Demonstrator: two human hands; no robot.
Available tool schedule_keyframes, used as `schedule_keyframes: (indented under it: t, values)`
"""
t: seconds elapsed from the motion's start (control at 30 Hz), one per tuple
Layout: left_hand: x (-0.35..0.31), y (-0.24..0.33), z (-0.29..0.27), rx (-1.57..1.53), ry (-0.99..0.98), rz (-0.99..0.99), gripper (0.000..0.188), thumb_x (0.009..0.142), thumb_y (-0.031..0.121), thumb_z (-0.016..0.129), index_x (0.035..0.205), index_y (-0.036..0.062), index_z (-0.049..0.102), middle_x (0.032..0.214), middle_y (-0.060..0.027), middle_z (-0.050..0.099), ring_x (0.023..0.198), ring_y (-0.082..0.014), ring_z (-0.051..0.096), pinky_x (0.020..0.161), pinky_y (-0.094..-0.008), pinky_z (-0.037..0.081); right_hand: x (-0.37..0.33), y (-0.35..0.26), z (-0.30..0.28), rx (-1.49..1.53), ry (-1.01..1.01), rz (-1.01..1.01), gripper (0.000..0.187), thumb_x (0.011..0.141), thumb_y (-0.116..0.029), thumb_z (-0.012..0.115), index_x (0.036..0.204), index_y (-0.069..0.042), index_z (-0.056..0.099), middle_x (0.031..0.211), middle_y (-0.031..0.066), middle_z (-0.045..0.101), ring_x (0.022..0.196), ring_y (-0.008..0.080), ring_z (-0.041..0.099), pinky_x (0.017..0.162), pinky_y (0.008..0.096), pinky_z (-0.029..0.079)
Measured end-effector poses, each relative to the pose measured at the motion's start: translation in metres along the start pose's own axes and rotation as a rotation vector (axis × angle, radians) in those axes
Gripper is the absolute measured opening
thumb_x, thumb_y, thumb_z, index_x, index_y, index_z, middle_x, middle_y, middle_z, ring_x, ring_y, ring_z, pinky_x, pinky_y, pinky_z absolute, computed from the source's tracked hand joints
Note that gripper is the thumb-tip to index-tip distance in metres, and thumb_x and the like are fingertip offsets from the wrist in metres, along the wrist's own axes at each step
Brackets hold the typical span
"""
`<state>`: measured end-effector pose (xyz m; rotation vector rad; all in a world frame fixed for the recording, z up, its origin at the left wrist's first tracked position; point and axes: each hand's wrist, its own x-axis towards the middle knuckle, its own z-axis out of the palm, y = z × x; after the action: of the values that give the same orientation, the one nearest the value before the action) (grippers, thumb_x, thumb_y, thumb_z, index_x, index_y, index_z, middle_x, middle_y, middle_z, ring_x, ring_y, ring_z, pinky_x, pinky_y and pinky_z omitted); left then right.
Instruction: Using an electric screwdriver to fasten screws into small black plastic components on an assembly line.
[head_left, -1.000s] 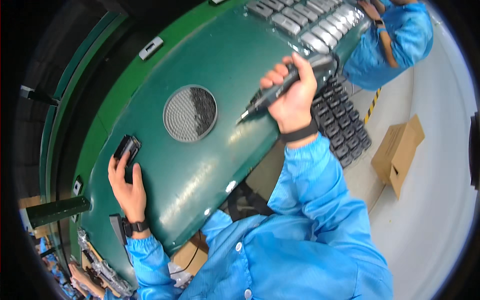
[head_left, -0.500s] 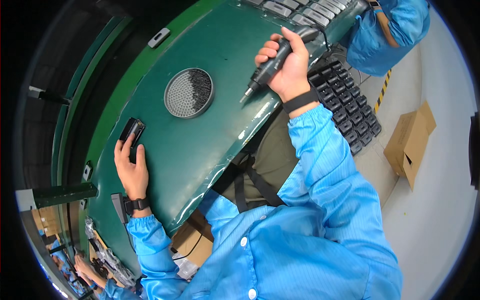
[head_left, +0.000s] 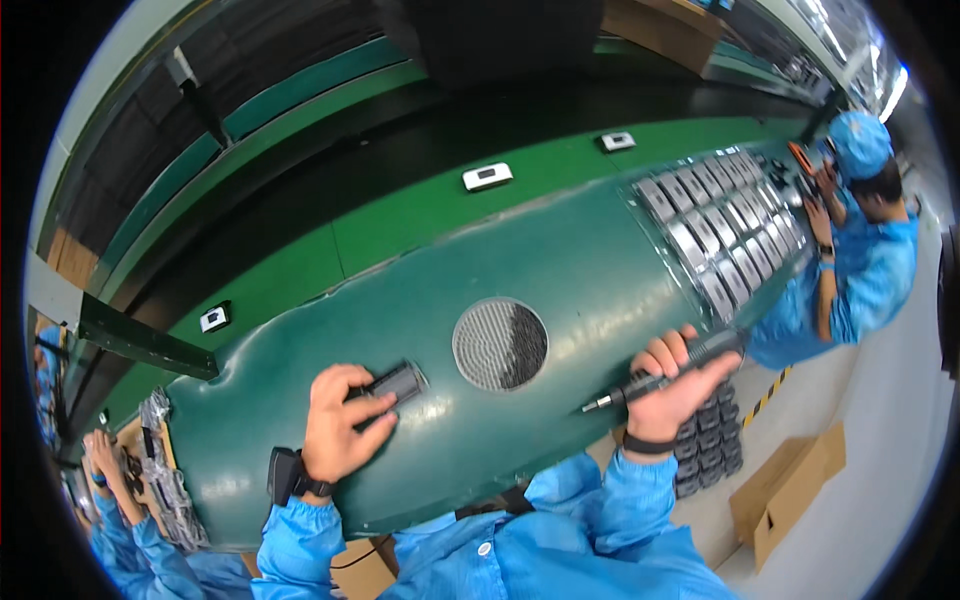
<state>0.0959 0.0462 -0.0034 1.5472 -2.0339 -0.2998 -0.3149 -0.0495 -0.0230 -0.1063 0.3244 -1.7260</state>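
My right hand [head_left: 668, 398] grips a black electric screwdriver [head_left: 690, 362], its bit pointing left over the near edge of the green table. My left hand [head_left: 345, 425] has its fingers at the near-left end of a small dark rectangular plastic housing [head_left: 400, 382], which lies on the tabletop. Between the two hands, a little farther back, sits a round grey dish [head_left: 480, 345] with a dimpled bottom. Small dark pieces, perhaps screws, cover its right half. The inside of the housing is too small to make out.
Rows of grey-white housings [head_left: 715, 225] stand at the table's right end, beside a co-worker in blue [head_left: 860, 240]. White devices [head_left: 487, 177] sit on the green belt behind. Stacked black parts [head_left: 708, 440] and a carton [head_left: 785, 495] are at lower right; plastic-wrapped parts [head_left: 165, 470] lie left.
My view has swung up toward the belt. The left hand has brought the housing nearer the dish. The screwdriver, still in my right hand, has turned to point left and sits lower in view.
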Motion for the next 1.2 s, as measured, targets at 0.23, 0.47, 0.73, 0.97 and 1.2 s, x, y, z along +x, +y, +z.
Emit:
schedule_keyframes:
  t: [0.23,0.47,0.73,0.97,1.2]
  values:
    - [0.007,0.012,0.001,-0.120,-0.222,0.127,0.027,0.069,0.022,0.092,0.096,0.0212,0.086,0.111,-0.0045,0.070,0.116,-0.0312,0.066,0.113,-0.0596,0.041,0.078,0.028,0.049,-0.494,-0.041,-0.348,0.032,0.108,-0.050,0.056,0.102,-0.019,0.062,0.074,-0.0011,0.053,0.061,0.0126,0.049,0.062,0.0325,0.045]
    - [0.009,0.011,0.005,-0.068,-0.149,0.034,0.039,0.069,0.025,0.092,0.106,0.0187,0.084,0.115,-0.0071,0.069,0.115,-0.0305,0.064,0.109,-0.0564,0.044,0.074,0.015,0.059,-0.360,-0.137,-0.218,0.034,0.110,-0.045,0.054,0.104,-0.012,0.061,0.071,-0.0015,0.046,0.058,0.0110,0.044,0.057,0.0306,0.042]
    - [0.043,0.083,0.033,-0.171,0.158,0.072,0.047,0.081,0.032,0.088,0.118,0.0050,0.076,0.114,-0.0063,0.074,0.098,-0.0262,0.067,0.088,-0.0417,0.045,-0.011,0.069,0.115,-0.271,-0.550,0.034,0.039,0.112,-0.047,0.050,0.115,-0.008,0.043,0.081,0.0072,0.053,0.062,0.0184,0.052,0.054,0.0387,0.050]
    - [0.027,0.066,0.040,-0.888,0.004,-0.068,0.023,0.095,0.015,0.080,0.113,0.0008,0.076,0.103,-0.0115,0.077,0.091,-0.0276,0.069,0.081,-0.0390,0.052,-0.030,0.099,0.120,-0.312,-0.653,0.190,0.040,0.112,-0.046,0.052,0.115,-0.007,0.042,0.081,0.0099,0.055,0.062,0.0224,0.054,0.059,0.0422,0.051]
    - [0.018,0.065,0.023,-1.026,-0.057,-0.305,0.014,0.094,0.009,0.079,0.106,0.0018,0.078,0.098,-0.0129,0.078,0.082,-0.0273,0.075,0.072,-0.0352,0.060,-0.018,0.123,0.131,-0.398,-0.852,0.387,0.038,0.110,-0.042,0.056,0.109,-0.008,0.040,0.073,0.0072,0.054,0.055,0.0191,0.055,0.052,0.0372,0.052]
